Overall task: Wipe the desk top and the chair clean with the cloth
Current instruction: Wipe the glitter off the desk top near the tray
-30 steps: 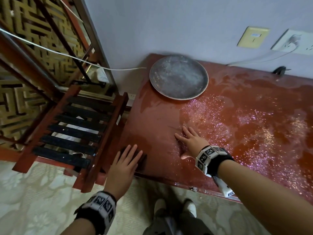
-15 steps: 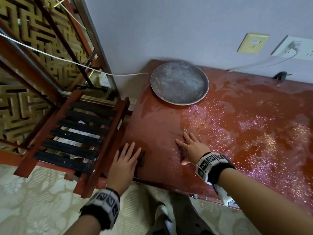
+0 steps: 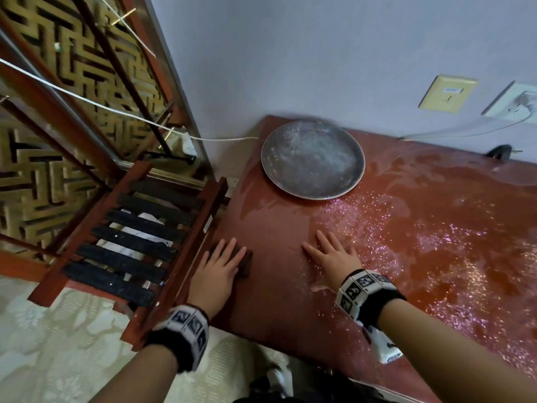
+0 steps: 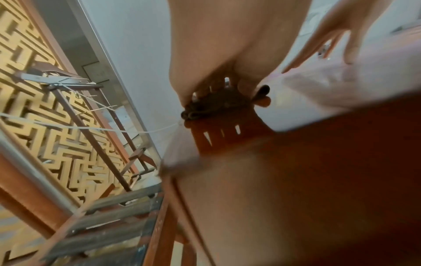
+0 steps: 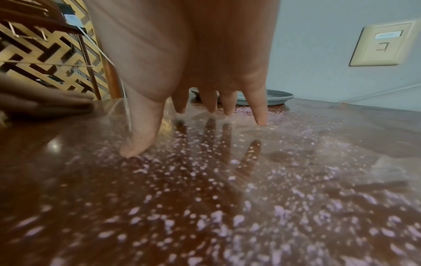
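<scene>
1. Cloth (image 3: 244,261) lies dark and bunched at the left edge of the red tabletop (image 3: 279,228), under the flat, straight-fingered left hand (image 3: 216,269); the right hand (image 3: 334,257) rests spread and empty among pale speckles, short of a grey plate (image 3: 312,158). A slatted chair (image 3: 136,242) stands just left.
2. Left wrist view: the cloth (image 4: 216,106) bunches beneath straight fingers (image 4: 205,50) (blurred).
3. Right wrist view: spread fingertips (image 5: 259,118) touch the wet tabletop (image 5: 296,180).
</scene>
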{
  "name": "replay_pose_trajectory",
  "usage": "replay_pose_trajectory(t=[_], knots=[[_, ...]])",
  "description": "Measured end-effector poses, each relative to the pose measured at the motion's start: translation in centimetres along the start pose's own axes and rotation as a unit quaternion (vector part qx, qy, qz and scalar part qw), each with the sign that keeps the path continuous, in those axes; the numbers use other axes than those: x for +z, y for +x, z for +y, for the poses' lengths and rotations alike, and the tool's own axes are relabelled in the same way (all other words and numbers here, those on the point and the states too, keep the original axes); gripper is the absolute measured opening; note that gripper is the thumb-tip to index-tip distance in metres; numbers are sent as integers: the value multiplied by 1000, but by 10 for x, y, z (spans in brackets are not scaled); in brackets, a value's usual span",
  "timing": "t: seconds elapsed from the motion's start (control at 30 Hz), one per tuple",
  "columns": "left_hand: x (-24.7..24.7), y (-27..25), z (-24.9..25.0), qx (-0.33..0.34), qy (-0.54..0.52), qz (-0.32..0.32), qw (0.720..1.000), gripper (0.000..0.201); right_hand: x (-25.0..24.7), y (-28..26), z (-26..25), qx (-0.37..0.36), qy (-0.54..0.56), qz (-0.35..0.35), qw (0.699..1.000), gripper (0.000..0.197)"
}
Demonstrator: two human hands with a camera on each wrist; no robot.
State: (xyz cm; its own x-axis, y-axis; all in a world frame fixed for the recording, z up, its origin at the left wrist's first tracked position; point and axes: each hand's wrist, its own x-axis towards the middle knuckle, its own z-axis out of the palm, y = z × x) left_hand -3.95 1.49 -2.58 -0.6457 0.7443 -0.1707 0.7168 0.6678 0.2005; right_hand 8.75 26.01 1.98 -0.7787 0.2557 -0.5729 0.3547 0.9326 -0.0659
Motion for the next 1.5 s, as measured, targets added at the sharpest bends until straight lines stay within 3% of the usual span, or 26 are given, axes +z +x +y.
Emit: replay_pose_trajectory(t=[0.13,0.27,0.37,0.5,0.63,0.77,0.87,1.0,1.17,1.27,1.33,1.4,1.5], knots=[[-14,49,10,-23,18,-36,999,48,-2,5,4,-6,-1,-22,1000,108],[-1,7,8,26,37,-6,999,51,4,7,7,-11,-7,-19,1000,103],[8,-20,7,31,3,-31,999,52,5,9,8,-14,-2,-16,1000,96],[-15,44,6,25,30,-23,999,47,-17,20,13,-16,7,3,1000,83],[-30,93,13,-19,52,-78,995,50,-37,38,27,13,11,-5,1000,95],[-14,49,16,-18,11,-28,999,53,-31,41,35,9,3,-10,1000,99],[-3,9,12,13,14,-64,998,56,-28,41,37,2,-5,-4,1000,99],[-20,61,11,11,-7,-57,998,53,-27,44,38,5,-4,-10,1000,100],[-49,136,19,-27,26,-120,992,52,-28,46,37,8,-3,-8,1000,100],[-40,113,18,-18,24,-115,993,54,-27,45,37,8,-4,-7,1000,100],[-25,79,15,15,14,-44,999,61,-26,45,38,7,-2,-3,1000,100],[-16,61,14,19,-20,-21,999,66,-27,46,38,6,-2,-3,1000,99],[-27,91,14,1,-3,-61,998,58,-28,45,38,5,-3,-7,1000,99]])
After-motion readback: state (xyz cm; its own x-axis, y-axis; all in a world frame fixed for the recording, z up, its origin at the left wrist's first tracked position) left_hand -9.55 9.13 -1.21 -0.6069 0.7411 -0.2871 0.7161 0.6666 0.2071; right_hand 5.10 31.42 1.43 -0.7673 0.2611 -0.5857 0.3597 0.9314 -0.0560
